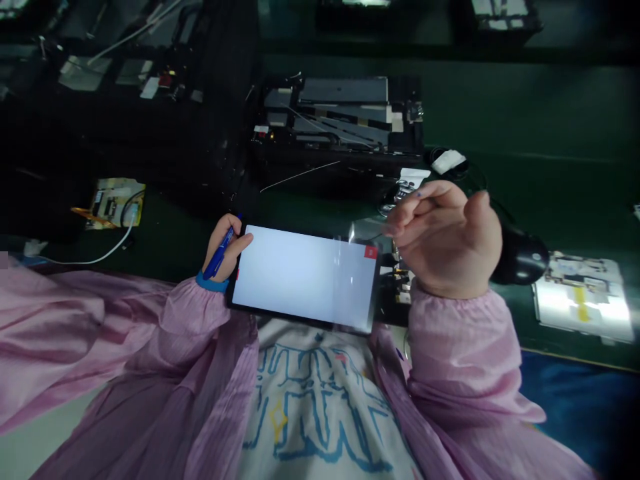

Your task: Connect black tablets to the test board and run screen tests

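A tablet (300, 277) with a lit white screen and black frame is tilted in front of my body. My left hand (223, 248) grips its left end, thumb over the screen edge, with a blue pen (220, 252) tucked in the same hand. My right hand (445, 233) is raised beyond the tablet's right end, palm up, fingers loosely curled and thumb apart. Close to its fingertips is a clear, film-like piece (367, 230); whether they touch it I cannot tell. A small red mark (371, 252) sits at the screen's upper right corner.
A black tray (345, 157) of dark flat parts stands behind the tablet, with more trays at the left. An opened device with bare circuitry (583, 293) lies right, near a black rounded object (523, 257). At left are a yellowish board (117, 203) and a white cable (107, 253).
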`<state>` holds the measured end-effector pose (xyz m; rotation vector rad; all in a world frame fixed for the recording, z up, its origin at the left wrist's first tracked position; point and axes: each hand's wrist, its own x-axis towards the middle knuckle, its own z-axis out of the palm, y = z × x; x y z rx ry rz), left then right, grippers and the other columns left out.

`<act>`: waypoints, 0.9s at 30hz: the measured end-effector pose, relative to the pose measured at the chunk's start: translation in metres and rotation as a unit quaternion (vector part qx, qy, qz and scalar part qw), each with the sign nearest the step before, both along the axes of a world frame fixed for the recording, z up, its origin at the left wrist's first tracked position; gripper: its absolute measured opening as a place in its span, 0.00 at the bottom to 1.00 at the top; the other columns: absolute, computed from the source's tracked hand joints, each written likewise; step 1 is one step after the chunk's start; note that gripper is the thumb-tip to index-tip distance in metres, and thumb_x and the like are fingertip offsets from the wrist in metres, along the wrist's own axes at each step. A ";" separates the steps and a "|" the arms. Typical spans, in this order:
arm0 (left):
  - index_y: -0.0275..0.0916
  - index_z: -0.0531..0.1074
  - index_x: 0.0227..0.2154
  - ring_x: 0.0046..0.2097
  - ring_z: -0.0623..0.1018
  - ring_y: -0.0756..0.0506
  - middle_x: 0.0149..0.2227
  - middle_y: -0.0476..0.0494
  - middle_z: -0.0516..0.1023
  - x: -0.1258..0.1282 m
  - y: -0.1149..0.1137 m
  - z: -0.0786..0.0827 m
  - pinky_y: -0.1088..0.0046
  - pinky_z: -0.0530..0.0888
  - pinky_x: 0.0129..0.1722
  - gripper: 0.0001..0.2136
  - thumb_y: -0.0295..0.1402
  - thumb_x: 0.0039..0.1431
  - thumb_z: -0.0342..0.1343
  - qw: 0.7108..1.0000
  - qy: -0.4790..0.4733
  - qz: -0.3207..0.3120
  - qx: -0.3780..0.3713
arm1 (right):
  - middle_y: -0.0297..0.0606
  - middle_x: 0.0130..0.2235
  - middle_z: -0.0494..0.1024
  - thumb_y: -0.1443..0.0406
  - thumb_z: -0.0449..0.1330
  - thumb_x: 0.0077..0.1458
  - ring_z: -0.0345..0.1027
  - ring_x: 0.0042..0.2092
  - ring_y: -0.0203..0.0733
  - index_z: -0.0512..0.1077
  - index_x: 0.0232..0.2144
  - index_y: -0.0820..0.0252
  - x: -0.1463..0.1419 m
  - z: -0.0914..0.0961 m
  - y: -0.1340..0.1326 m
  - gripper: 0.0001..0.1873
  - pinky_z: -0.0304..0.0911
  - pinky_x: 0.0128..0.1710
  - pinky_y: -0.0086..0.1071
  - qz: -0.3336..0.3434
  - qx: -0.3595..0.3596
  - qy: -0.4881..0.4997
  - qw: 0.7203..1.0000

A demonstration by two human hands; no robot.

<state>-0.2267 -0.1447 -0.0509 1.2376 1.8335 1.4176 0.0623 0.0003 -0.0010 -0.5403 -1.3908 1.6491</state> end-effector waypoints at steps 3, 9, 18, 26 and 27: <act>0.42 0.61 0.26 0.22 0.54 0.50 0.21 0.53 0.53 -0.001 -0.001 0.000 0.71 0.54 0.23 0.11 0.32 0.50 0.60 1.000 -0.002 0.000 -0.003 | 0.34 0.28 0.70 0.47 0.46 0.60 0.67 0.29 0.42 0.67 0.37 0.49 0.000 0.000 -0.012 0.18 0.67 0.31 0.37 0.008 0.025 -0.012 1.000; 0.42 0.60 0.26 0.22 0.55 0.50 0.21 0.53 0.53 0.000 0.000 0.003 0.70 0.55 0.23 0.11 0.34 0.51 0.60 1.000 0.011 -0.003 0.006 | 0.43 0.47 0.77 0.52 0.55 0.60 0.73 0.48 0.46 0.62 0.52 0.53 0.003 0.004 -0.046 0.21 0.69 0.50 0.46 0.201 0.048 -0.008 0.978; 0.41 0.60 0.24 0.24 0.56 0.49 0.22 0.52 0.54 0.001 0.003 0.007 0.71 0.56 0.24 0.11 0.35 0.52 0.59 0.999 0.030 0.012 0.018 | 0.58 0.64 0.60 0.59 0.64 0.55 0.57 0.64 0.45 0.51 0.63 0.64 -0.020 0.006 -0.092 0.40 0.59 0.62 0.39 0.368 0.198 -0.065 0.906; 0.42 0.60 0.25 0.23 0.56 0.50 0.22 0.52 0.54 0.000 0.004 0.007 0.71 0.55 0.23 0.13 0.41 0.55 0.58 0.998 0.052 0.000 0.043 | 0.59 0.67 0.49 0.51 0.61 0.55 0.41 0.69 0.43 0.52 0.63 0.74 -0.027 0.015 -0.123 0.44 0.47 0.66 0.31 0.496 0.218 -0.036 0.840; 0.42 0.60 0.25 0.23 0.56 0.50 0.21 0.52 0.54 0.000 0.003 0.006 0.71 0.55 0.23 0.14 0.42 0.55 0.58 0.998 0.053 -0.001 0.047 | 0.59 0.67 0.51 0.50 0.60 0.55 0.39 0.70 0.43 0.51 0.63 0.74 -0.025 0.018 -0.122 0.44 0.46 0.66 0.31 0.509 0.220 -0.033 0.832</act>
